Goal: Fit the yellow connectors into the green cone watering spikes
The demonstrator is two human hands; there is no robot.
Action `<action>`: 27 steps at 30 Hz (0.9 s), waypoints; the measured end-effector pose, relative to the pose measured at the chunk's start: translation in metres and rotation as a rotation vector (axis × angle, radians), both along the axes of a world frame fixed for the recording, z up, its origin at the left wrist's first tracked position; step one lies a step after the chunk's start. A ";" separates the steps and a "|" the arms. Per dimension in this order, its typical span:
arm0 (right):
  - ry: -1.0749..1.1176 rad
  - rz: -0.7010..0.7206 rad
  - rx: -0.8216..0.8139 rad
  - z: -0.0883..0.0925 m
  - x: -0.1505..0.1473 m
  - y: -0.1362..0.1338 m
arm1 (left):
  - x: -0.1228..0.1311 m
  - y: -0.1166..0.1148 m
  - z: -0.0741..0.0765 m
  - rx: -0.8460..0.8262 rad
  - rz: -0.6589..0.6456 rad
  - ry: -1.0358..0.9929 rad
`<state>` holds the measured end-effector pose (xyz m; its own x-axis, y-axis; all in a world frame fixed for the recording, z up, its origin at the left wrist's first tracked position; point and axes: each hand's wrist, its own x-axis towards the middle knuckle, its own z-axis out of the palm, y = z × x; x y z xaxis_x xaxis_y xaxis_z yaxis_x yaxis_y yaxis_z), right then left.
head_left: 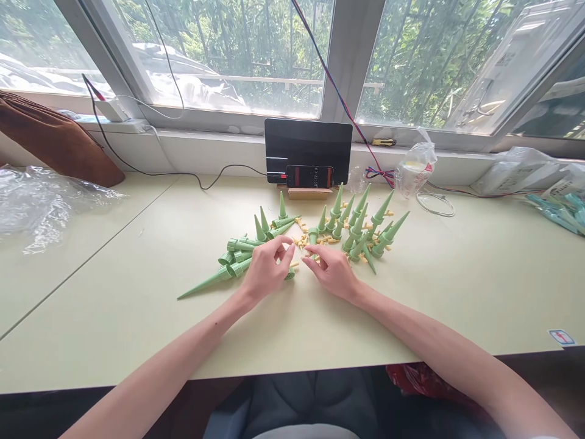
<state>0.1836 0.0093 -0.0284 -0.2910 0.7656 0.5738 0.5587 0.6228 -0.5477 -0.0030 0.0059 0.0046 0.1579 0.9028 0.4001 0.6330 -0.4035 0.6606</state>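
My left hand is over the middle of the pile, thumb and forefinger brought together in a pinch close to small yellow plastic valves. Facing it, my right hand has its fingertips pinched as well; what either holds is too small to make out. Loose green plant-watering spikes lie left of my left hand, with a few upright behind them. Right of my right hand, several green spikes with yellow valves fitted stand in a cluster. A green cap partly shows beneath my left hand.
A phone showing a timer leans on a dark tablet at the back. Clear plastic wrap and a brown bag lie left. A bagged cup, a white cable and plastic packets are right.
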 end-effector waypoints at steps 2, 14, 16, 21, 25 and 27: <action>0.006 0.003 0.000 -0.001 0.000 0.001 | -0.001 0.001 -0.002 -0.029 -0.024 0.065; 0.021 0.030 -0.021 -0.003 0.000 0.000 | -0.001 0.001 -0.001 -0.145 0.017 0.286; 0.027 0.029 -0.036 -0.002 0.000 0.000 | -0.001 0.001 -0.001 -0.169 0.016 0.301; 0.061 0.024 -0.074 -0.002 0.000 -0.001 | 0.000 0.000 0.001 -0.175 -0.011 0.306; 0.076 0.014 -0.093 -0.003 0.000 -0.001 | 0.000 0.000 -0.001 -0.137 -0.017 0.282; 0.082 0.009 -0.094 -0.003 0.000 -0.001 | 0.000 -0.001 -0.003 -0.122 -0.026 0.261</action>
<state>0.1837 0.0082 -0.0313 -0.2531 0.8147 0.5218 0.5039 0.5714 -0.6477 -0.0034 0.0051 0.0019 0.2651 0.9360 0.2315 0.7783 -0.3495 0.5217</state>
